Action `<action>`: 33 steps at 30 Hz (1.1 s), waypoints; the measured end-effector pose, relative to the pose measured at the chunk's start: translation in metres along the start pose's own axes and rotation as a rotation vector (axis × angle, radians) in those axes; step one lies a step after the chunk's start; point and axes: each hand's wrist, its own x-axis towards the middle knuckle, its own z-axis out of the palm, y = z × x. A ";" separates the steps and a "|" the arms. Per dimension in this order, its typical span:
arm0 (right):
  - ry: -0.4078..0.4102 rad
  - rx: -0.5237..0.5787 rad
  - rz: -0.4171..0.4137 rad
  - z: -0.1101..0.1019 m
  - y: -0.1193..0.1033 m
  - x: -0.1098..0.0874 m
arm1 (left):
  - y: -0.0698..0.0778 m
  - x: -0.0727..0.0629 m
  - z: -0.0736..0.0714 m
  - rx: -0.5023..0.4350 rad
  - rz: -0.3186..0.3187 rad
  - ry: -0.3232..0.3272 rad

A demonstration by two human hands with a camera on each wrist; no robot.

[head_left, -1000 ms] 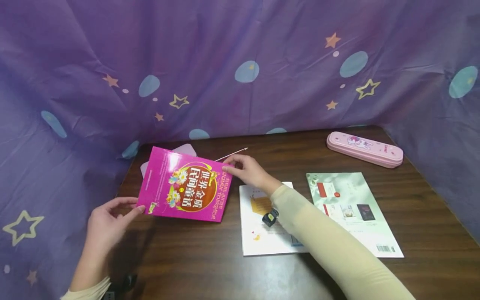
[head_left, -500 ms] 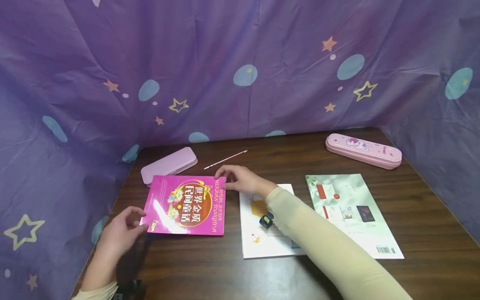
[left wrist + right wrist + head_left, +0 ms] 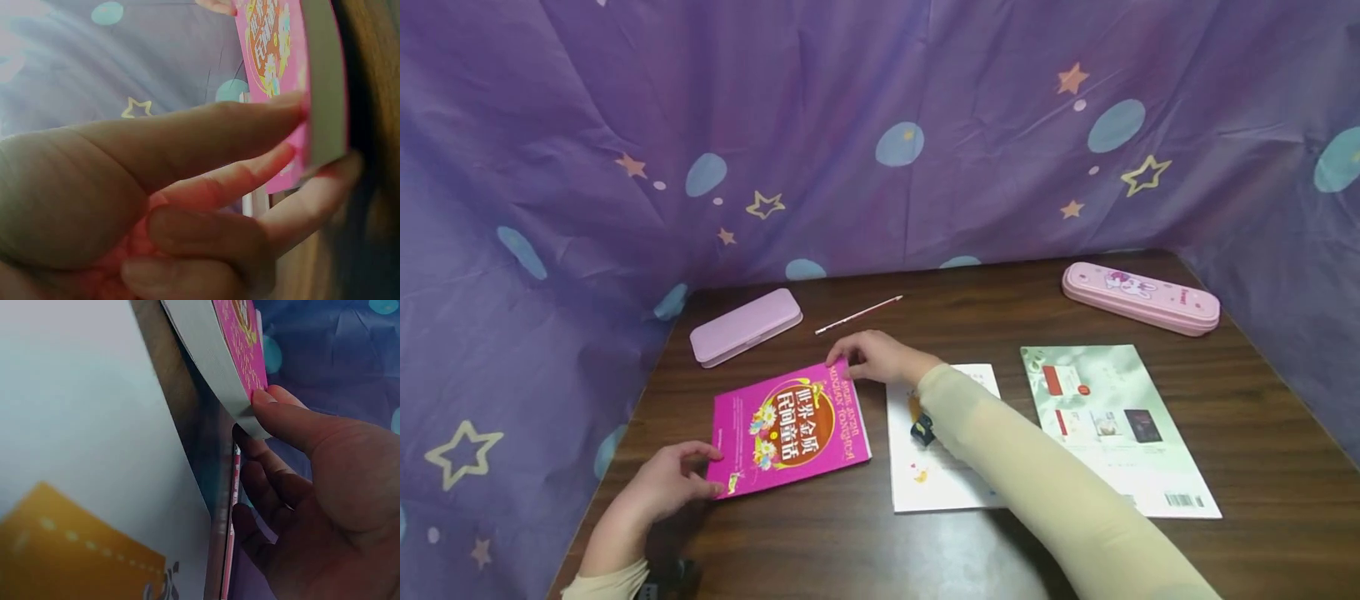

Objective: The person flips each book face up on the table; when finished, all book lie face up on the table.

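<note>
A bright pink storybook (image 3: 786, 429) with a red oval title lies between both hands, low over the brown table and turned slightly. At its near left corner, my left hand (image 3: 673, 482) pinches the edge, thumb on the cover and a fingertip underneath. My right hand (image 3: 876, 357) grips the far right corner the same way. In the right wrist view, the book's white page edge (image 3: 203, 356) shows between thumb and fingers, with a dark gap under it. The left wrist view shows the left thumb (image 3: 206, 134) against the cover.
A white book (image 3: 940, 475) lies under the right forearm, with a pale green book (image 3: 1112, 392) to its right. Behind the pink book are a lilac pencil case (image 3: 747, 325) and a pencil (image 3: 859, 315). A pink pencil case (image 3: 1138, 297) sits at the back right.
Both hands have lowered the pink book towards the table and brought it nearer, turning it a little. The lilac pencil case and the pencil, partly covered before, now show in full.
</note>
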 end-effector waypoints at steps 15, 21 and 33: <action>-0.005 -0.284 0.197 0.011 -0.029 -0.039 | 0.016 0.013 -0.007 0.246 0.050 0.033; 0.015 -0.302 0.196 0.015 -0.039 -0.059 | 0.019 0.034 -0.008 0.252 0.086 0.142; -0.013 -0.310 0.142 0.022 -0.059 -0.088 | 0.015 0.082 -0.016 0.331 0.216 0.195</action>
